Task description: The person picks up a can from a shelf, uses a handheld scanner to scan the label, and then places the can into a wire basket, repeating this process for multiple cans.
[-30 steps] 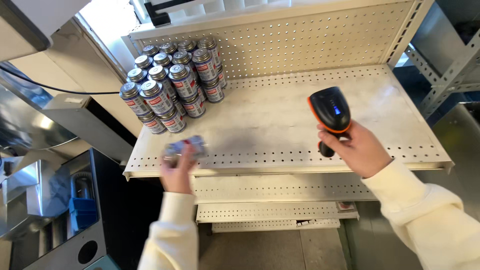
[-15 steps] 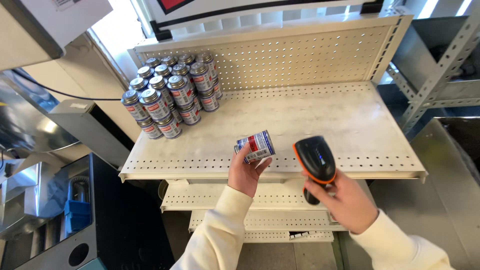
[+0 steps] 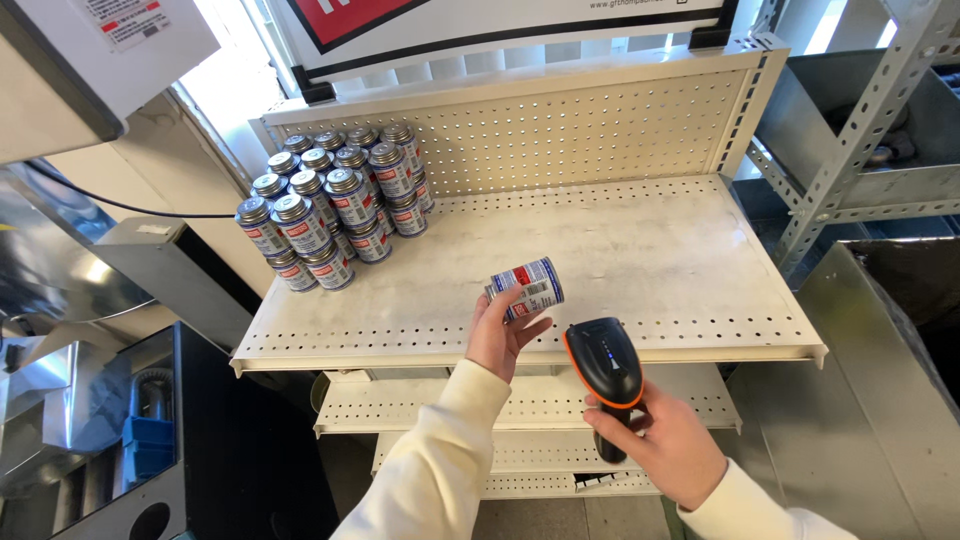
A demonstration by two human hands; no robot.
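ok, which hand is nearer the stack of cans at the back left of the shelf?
Left. The left hand holds a single can over the shelf front, right of the stack of cans. The right hand, gripping the scanner, sits lower and further right, below the shelf edge.

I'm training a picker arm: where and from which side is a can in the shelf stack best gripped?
Grip a front top-tier can around its round side wall, coming from the open shelf at its right; behind and beside it, other cans crowd in.

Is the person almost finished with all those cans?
Done: many cans already sit stacked at the shelf's back left. In hand: the left hand holds one can tilted, while the right hand aims the scanner toward it. Left: that can isn't stacked yet.
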